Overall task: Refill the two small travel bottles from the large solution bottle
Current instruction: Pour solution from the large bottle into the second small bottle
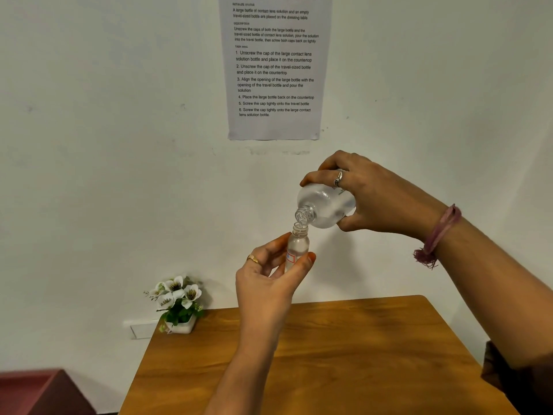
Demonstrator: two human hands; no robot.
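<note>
Hands: both raised above the table (329, 354), in front of the white wall.
Right hand (374, 196): wrapped around the big bottle (327, 206), fingers over its top side, thumb under its base end; a ring on one finger, a pink thread band on the wrist.
Big bottle: clear, uncapped, tipped neck-down toward the left; its mouth sits just over the small bottle's mouth, touching or nearly so, I cannot tell which.
Left hand (269, 283): pinching the small bottle (297, 247) between thumb and fingers, palm up; a gold ring on one finger.
Small bottle: clear, uncapped, held upright, high above the table's back edge; a label with red marks on its lower part; some clear liquid seems to be inside, level hard to read.
Second small bottle: not in view.
Table: wooden, against the wall.
Plant (178, 304): white flowers in a white pot, at the table's back left corner.
Sheet (275, 67): printed instructions, on the wall well above the table.
</note>
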